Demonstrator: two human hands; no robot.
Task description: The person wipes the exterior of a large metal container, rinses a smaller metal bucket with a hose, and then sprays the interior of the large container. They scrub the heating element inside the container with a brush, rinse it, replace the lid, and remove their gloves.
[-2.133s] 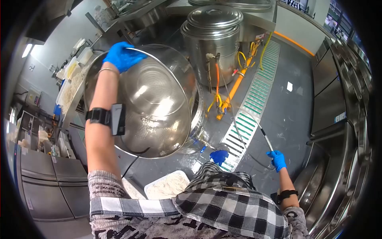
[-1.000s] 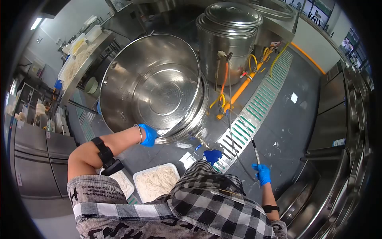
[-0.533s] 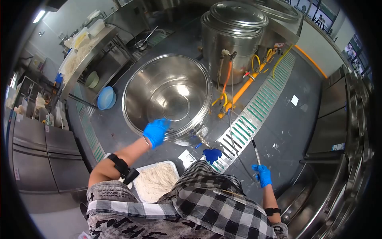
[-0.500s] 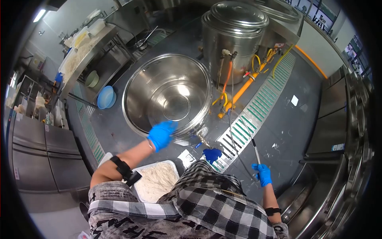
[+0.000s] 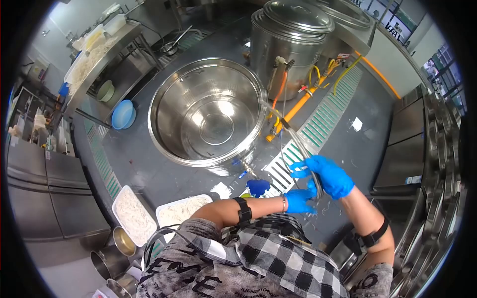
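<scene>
In front of me, to the right, a long thin metal wand slants, smeared by motion, its pale tip near the pot's rim. My right hand, in a blue glove, is closed around its lower part, some fingers reaching past it to the left. At its lower end is my left hand, also blue-gloved, thumb and fingers on either side of it; the contact is partly hidden. A large steel pot with bare inner walls stands on the floor, tilted toward me, a tap low on its side.
White trays of pale, stringy food lie to my lower left, beside metal pots. A lidded steel vessel and a yellow pipe stand beyond. A floor drain runs on the right; a blue basin sits left.
My left hand has moved from the pot's near rim rightward to the wand. My right hand has risen with the wand, and the view has shifted, showing a second tray.
</scene>
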